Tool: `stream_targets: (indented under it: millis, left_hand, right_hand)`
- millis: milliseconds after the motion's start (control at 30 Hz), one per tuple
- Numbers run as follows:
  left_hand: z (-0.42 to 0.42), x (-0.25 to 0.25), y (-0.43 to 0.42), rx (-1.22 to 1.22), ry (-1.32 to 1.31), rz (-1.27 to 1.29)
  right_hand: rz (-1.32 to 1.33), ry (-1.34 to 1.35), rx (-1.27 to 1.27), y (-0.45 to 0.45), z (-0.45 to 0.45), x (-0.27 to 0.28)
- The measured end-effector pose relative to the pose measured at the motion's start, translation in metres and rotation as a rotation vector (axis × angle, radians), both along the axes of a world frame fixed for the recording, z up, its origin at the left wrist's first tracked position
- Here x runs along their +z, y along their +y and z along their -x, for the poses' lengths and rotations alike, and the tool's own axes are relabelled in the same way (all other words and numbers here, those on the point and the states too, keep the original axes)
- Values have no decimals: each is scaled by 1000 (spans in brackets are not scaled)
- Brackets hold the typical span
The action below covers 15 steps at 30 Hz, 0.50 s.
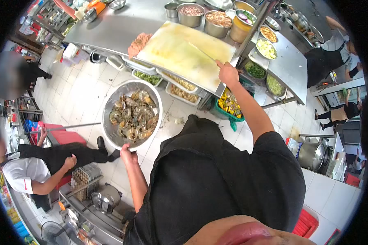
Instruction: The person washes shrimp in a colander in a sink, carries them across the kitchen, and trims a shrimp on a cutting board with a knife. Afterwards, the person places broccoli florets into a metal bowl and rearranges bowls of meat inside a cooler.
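right hand (229, 75) closed, arm extended | left hand (129, 155) curled

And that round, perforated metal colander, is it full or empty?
Partly full: the colander holds a heap of brownish, dark-shelled shellfish, with bare silvery wall showing around it.

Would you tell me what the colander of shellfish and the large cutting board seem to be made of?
The colander looks like bare metal, probably stainless steel, given its silvery-grey, perforated wall. The cutting board looks like matte plastic, judging by its pale body, yellow stains and no visible grain, though the exact type is unclear.
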<state>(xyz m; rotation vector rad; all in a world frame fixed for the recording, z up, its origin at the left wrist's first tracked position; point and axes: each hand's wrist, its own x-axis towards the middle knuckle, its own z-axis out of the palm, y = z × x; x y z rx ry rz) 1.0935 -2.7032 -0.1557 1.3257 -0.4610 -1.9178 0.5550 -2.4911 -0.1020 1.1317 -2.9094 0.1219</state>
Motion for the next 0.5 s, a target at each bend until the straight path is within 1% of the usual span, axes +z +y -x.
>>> stream_targets:
  millis: [33, 67, 167, 200, 233, 267, 300, 333, 367, 400, 433, 467, 500]
  left_hand:
    - [-5, 1, 4, 6, -21, 8]
    - [-8, -6, 4, 34, -45, 13]
    - [-8, -21, -6, 1, -29, 10]
    - [-18, -1, 14, 66, -58, 18]
    - [-24, 13, 27, 67, -60, 6]
    - [-13, 38, 37, 72, -56, 34]
    - [-18, 25, 37, 39, -80, 21]
    - [-12, 13, 35, 33, -59, 45]
    - [-2, 10, 35, 47, -72, 45]
    - [26, 40, 31, 11, -67, 60]
    - [38, 55, 31, 37, -91, 84]
    - [39, 51, 32, 57, -102, 85]
    - [43, 48, 28, 16, -110, 90]
  right_hand:
    - [-99, 56, -2, 2, -1, -13]
    - [-64, 65, 36, 5, -2, -27]
    - [94, 106, 36, 4, -33, -24]
    - [229, 86, 108, 0, -55, -25]
    - [336, -43, 122, -7, -74, -17]
    - [437, -178, 129, -13, -91, -3]
    - [527, -333, 137, -18, -108, -2]
    - [646, -648, 63, -27, -114, -14]
    - [683, -942, 96, -30, -118, -20]
    - [643, -1111, 82, -35, -128, -5]
    - [596, -1278, 65, -39, -142, 18]
    - [560, -1393, 66, -43, -157, 34]
    - [544, -1488, 55, -44, -168, 47]
